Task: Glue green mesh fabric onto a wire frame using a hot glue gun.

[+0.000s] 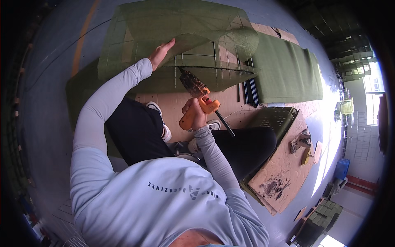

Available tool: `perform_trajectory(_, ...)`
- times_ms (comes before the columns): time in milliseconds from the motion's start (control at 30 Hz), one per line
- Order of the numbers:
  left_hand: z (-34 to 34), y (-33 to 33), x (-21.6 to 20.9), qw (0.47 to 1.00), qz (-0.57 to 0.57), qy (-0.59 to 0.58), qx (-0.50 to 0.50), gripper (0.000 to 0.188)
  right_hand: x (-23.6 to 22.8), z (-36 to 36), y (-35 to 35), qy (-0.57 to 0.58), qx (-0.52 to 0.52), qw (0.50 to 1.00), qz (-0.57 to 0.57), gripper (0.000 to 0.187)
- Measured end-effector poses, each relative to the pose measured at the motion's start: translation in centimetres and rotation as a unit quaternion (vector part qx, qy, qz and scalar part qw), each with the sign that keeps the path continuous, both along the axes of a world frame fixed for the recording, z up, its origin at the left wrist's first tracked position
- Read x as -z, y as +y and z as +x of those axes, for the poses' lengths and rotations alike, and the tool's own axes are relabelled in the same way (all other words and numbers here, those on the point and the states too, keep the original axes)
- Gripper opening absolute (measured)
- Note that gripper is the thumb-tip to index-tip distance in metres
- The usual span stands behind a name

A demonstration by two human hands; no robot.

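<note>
My right hand (195, 113) is wrapped round the handle of an orange glue gun (212, 106). Its front end is crusted dark, and a dark stick juts from its rear. The nozzle points up and left, close to the dark seam of a wire frame (199, 54) under green mesh (140, 24). Farther left, my left hand (159, 53) is at a raised fold of this mesh, thumb side stretched out; its other fingers are partly hidden and seem to hold the fabric. Whether the nozzle touches the seam I cannot tell.
Cardboard (158, 99) lies beneath the work and my feet. Folded green fabric (284, 70) and dark rods (250, 91) are to the right. Near my right knee, a stained cardboard sheet (263, 173) bears a dark-smeared block (300, 141). Stacked green goods line the far right.
</note>
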State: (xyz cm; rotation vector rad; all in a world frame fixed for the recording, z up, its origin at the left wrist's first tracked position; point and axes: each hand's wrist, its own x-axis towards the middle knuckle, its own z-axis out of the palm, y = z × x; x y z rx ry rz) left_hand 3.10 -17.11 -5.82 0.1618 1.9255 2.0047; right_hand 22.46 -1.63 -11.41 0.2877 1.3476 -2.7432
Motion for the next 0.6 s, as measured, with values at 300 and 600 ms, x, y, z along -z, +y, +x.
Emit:
perform_trajectory(300, 0.43, 0.28, -0.55, 1.0, 0.015, 0.009, -0.014, 0.063, -0.21, -0.09, -0.35, -0.012, -0.008, 1.0, -0.022, 0.022)
perform_trajectory(600, 0.51, 0.29, -0.8, 1.0, 0.006, 0.004, -0.016, 0.064, -0.24, -0.12, -0.26, -0.008, -0.007, 1.0, -0.02, 0.023)
